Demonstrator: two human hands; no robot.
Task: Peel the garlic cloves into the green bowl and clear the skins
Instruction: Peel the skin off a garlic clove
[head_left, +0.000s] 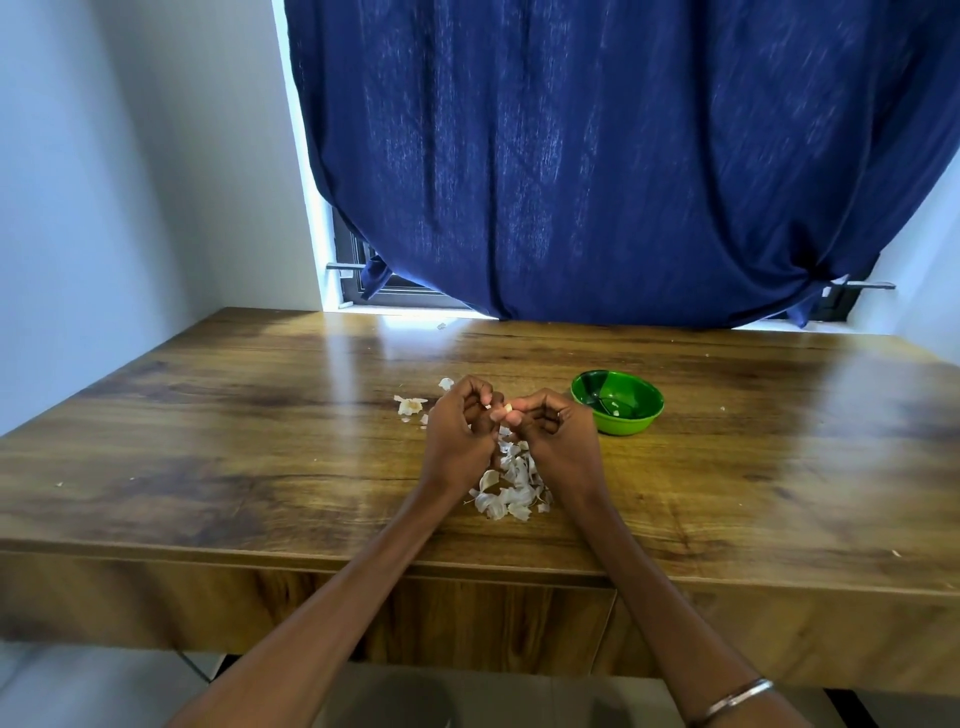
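**Mid-peel: clove pinched between both hands over the skin pile**

Both hands are together above the wooden table (260, 415), fingers curled. The right hand (553, 431) pinches a small garlic clove (509, 407) at its fingertips; the left hand (460, 426) meets it, fingers curled in, apparently picking at the skin w/ a nail, though what exactly it grips can't be made out. A thin bangle (732, 699) sits on the right forearm.

The green bowl (617, 408) stands just right of the hands, slightly far; a couple of pale bits lie inside, prob. peeled cloves. A heap of papery skins (506, 483) lies under and near the hands, w/ a few stray skins (411, 404) to the left & far side. Blue curtain (623, 156) hangs behind.

Handling, as a judgement: the clove is tiny, light, firm, and likely slick once bare, so best pinched at its ends while skin is lifted from the root tip. Skins are featherweight, brittle, easily blown about; sweeping them together w/ a flat palm should beat picking one by one
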